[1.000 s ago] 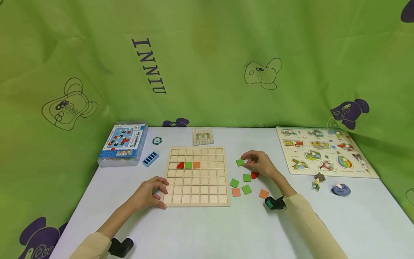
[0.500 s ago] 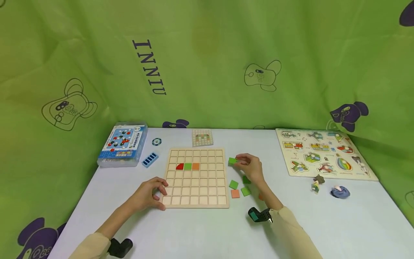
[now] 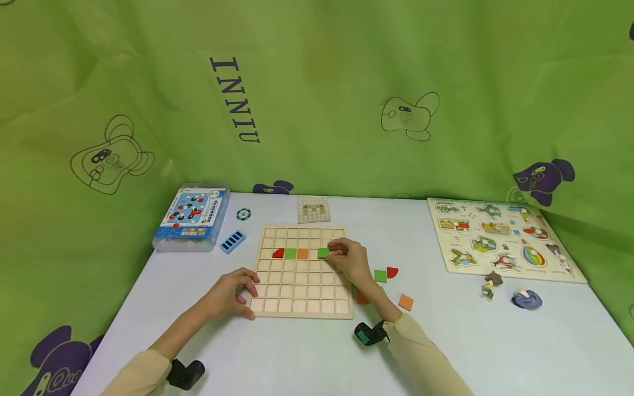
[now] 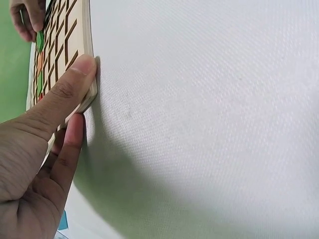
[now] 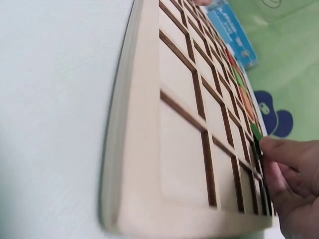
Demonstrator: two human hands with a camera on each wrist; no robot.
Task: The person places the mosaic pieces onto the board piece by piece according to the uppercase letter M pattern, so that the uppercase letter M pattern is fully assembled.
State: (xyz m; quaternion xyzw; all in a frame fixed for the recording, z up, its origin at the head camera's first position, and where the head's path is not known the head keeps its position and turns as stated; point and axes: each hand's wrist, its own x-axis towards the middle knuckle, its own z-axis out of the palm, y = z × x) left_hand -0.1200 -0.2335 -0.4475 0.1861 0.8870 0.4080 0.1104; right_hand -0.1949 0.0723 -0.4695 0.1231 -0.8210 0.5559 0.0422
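Observation:
A wooden grid board (image 3: 297,315) lies flat before me. One row holds a red quarter-round tile (image 3: 279,253), a green square tile (image 3: 290,253) and an orange square tile (image 3: 302,253) side by side. My right hand (image 3: 350,264) pinches another green square tile (image 3: 323,253) between thumb and fingers, close over that same row, right of the orange one. In the right wrist view the pinched green tile (image 5: 256,132) is tilted. My left hand (image 3: 229,294) holds the board's near left corner; its thumb (image 4: 82,67) presses on the rim, fingers along the side.
Right of the board lie loose tiles: a green square (image 3: 380,276), a red quarter-round (image 3: 392,272) and an orange square (image 3: 406,302). A pattern card (image 3: 313,209) is behind the board. A boxed set (image 3: 190,217) stands left, a picture puzzle (image 3: 505,239) and small figures (image 3: 526,298) right.
My right hand has carried the pinched green tile leftward from the table beside the board to over its grid. My left hand has stayed at the corner.

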